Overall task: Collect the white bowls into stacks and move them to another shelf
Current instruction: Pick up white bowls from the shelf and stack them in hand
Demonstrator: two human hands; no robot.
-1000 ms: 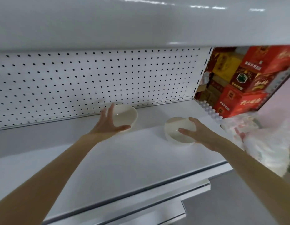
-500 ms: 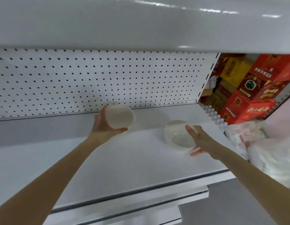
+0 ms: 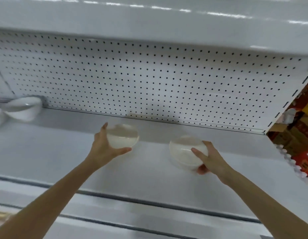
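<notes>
Directly ahead, a person reached both bare arms onto a white shelf (image 3: pixel 55 152), each hand carrying one bowl. The left hand (image 3: pixel 105 150) had its grip wrapped round a white bowl (image 3: pixel 123 138), thumb under the near side and fingers behind the far side, above the middle of the shelf and close to the pegboard back panel (image 3: pixel 149 83). The right hand (image 3: pixel 212 161) had its grip closed on a second white bowl (image 3: pixel 182 152), thumb over the rim and fingers beneath, the bowl tipped so its opening faced left. The two bowls were near each other but apart. A blurred white bowl (image 3: pixel 24 107) sat at the shelf's far left, against the back panel; whether it was one bowl or several could not be told.

Both held bowls were round, smooth and glossy, possibly glazed ceramic or hard plastic. The shelf looked like flat, slick painted metal.

A smooth bowl could slip from a one-handed hold, the tilted one especially. Rims could knock and chip if the bowls were nested off-centre. The upper shelf (image 3: pixel 149 23) hung low, so a raised bowl might strike it.
</notes>
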